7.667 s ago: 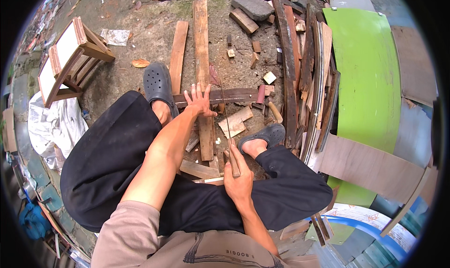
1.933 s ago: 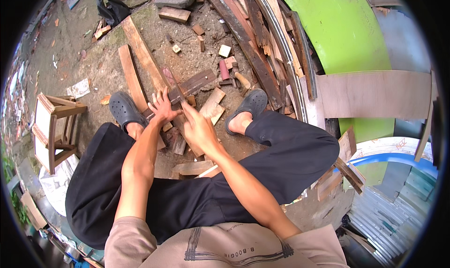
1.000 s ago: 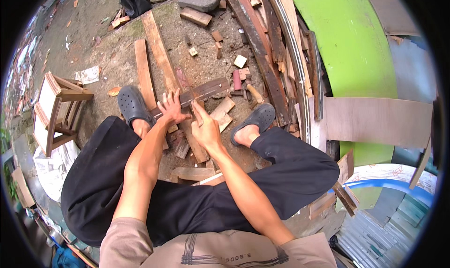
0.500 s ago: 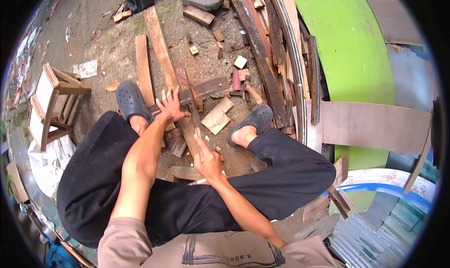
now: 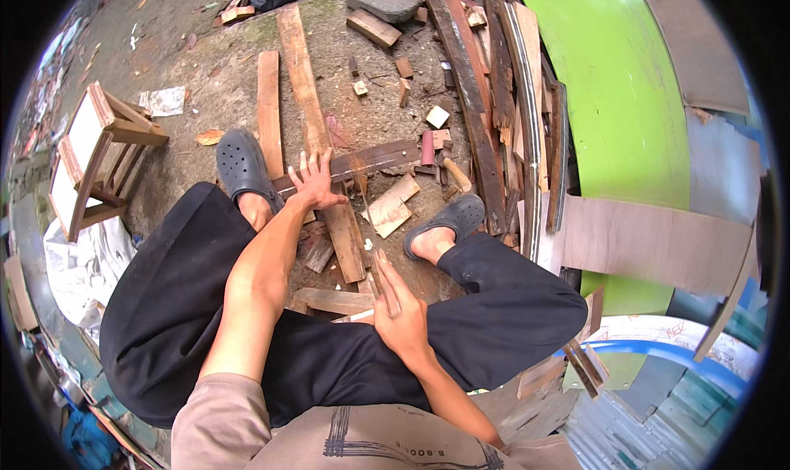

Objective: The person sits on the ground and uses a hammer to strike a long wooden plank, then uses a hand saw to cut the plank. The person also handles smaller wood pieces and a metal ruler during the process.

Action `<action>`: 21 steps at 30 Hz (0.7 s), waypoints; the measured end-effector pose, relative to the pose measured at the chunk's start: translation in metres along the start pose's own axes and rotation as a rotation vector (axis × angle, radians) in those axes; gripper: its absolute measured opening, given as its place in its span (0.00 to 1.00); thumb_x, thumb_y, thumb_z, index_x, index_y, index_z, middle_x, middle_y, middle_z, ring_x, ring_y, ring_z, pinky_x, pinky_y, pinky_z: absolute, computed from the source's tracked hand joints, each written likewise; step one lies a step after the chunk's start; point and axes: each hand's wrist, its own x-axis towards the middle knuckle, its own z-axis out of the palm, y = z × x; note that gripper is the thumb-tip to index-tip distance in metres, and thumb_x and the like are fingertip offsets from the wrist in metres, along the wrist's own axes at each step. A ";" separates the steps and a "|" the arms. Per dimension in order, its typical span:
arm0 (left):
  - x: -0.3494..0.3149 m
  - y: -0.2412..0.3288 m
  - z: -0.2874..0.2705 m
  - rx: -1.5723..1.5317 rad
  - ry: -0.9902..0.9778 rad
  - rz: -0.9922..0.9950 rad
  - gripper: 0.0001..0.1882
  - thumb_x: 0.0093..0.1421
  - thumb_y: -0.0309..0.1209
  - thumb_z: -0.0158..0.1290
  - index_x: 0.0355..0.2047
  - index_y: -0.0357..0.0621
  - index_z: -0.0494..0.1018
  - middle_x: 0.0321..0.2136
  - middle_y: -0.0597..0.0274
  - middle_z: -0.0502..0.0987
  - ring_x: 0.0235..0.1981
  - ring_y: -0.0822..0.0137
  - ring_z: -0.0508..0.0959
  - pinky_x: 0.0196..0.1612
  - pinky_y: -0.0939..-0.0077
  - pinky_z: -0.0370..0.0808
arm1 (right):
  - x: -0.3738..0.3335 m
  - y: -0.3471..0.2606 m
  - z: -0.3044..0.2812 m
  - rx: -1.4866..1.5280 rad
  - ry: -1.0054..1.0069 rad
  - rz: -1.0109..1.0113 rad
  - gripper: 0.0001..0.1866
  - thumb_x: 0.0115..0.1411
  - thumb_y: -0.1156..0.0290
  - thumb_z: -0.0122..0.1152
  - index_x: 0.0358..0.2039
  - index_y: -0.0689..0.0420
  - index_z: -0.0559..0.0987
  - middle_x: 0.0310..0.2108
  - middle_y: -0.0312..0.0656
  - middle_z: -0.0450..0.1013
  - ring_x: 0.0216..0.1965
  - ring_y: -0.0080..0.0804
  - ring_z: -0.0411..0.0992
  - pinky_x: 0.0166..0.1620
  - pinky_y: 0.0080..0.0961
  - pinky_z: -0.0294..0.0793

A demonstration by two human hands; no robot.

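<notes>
1. While the person squatted on bare, gritty earth, a long weathered brown plank (image 5: 325,153) ran away from them between their feet, its grain rough and its far end mossy.
2. Across it lay a darker, stained wooden batten (image 5: 362,159), narrow and flat, forming a rough cross with the plank.
3. The left hand (image 5: 315,182) was spread wide, fingers fanned, palm pressed flat where batten and plank met; the forearm reached straight out over the left knee.
4. The right hand (image 5: 399,314) hovered low near the lap, fingers straight and together, pointing forward; it seemed to rest against a thin pale wooden strip (image 5: 355,315), though whether it gripped anything could not be told.
5. Pale offcut boards (image 5: 391,207), squarish and splintered, lay just beside the plank, near the right black perforated rubber clog (image 5: 448,219); the left clog (image 5: 243,166) stood beside the batten's near end.
6. A small unpainted wooden stool frame (image 5: 95,162) lay tipped at the left, and a curved bright green panel (image 5: 609,100) lay at the right, beside stacked dark planks (image 5: 485,100).
</notes>
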 end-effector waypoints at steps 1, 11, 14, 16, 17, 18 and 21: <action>0.000 -0.003 0.000 -0.008 0.012 0.000 0.72 0.40 0.56 0.70 0.72 0.56 0.30 0.72 0.43 0.32 0.72 0.40 0.27 0.66 0.30 0.27 | 0.019 0.001 0.006 0.061 -0.061 0.063 0.32 0.55 0.85 0.47 0.63 0.64 0.66 0.62 0.54 0.67 0.65 0.39 0.63 0.63 0.28 0.64; -0.005 -0.007 -0.006 -0.032 -0.016 -0.003 0.70 0.42 0.53 0.70 0.72 0.55 0.30 0.72 0.44 0.31 0.72 0.39 0.26 0.66 0.30 0.27 | 0.042 0.005 0.003 -0.053 -0.037 -0.036 0.31 0.54 0.83 0.47 0.61 0.63 0.69 0.58 0.52 0.71 0.61 0.41 0.68 0.61 0.28 0.66; -0.003 0.001 -0.009 -0.010 -0.041 -0.013 0.71 0.42 0.53 0.70 0.72 0.55 0.29 0.72 0.44 0.30 0.71 0.39 0.26 0.66 0.30 0.27 | 0.015 -0.014 -0.010 -0.066 -0.011 0.003 0.31 0.54 0.83 0.48 0.61 0.63 0.69 0.57 0.52 0.72 0.61 0.41 0.69 0.60 0.28 0.67; 0.001 0.000 -0.010 -0.009 -0.022 -0.010 0.71 0.42 0.54 0.70 0.72 0.56 0.29 0.72 0.44 0.30 0.71 0.39 0.26 0.66 0.30 0.27 | 0.026 -0.014 -0.005 -0.056 -0.001 -0.002 0.31 0.54 0.83 0.48 0.61 0.63 0.70 0.57 0.53 0.72 0.60 0.42 0.69 0.60 0.28 0.67; -0.003 0.002 -0.007 -0.011 -0.023 -0.004 0.72 0.42 0.54 0.70 0.72 0.56 0.28 0.72 0.44 0.30 0.71 0.39 0.25 0.66 0.30 0.27 | 0.043 -0.011 0.004 -0.054 0.001 -0.009 0.30 0.54 0.83 0.48 0.61 0.63 0.70 0.56 0.54 0.73 0.60 0.43 0.70 0.59 0.29 0.68; -0.003 0.001 -0.009 -0.008 -0.008 0.002 0.72 0.41 0.55 0.70 0.72 0.56 0.28 0.72 0.43 0.31 0.71 0.39 0.25 0.66 0.29 0.27 | 0.074 0.011 0.018 -0.050 0.015 -0.049 0.30 0.54 0.82 0.49 0.60 0.62 0.70 0.56 0.54 0.72 0.59 0.44 0.70 0.59 0.29 0.68; -0.005 0.001 -0.002 -0.018 -0.029 0.007 0.72 0.40 0.55 0.71 0.72 0.56 0.30 0.72 0.43 0.31 0.71 0.39 0.25 0.66 0.30 0.26 | 0.126 0.019 0.036 0.019 0.009 0.019 0.30 0.54 0.80 0.49 0.61 0.60 0.70 0.57 0.53 0.71 0.60 0.45 0.70 0.60 0.29 0.67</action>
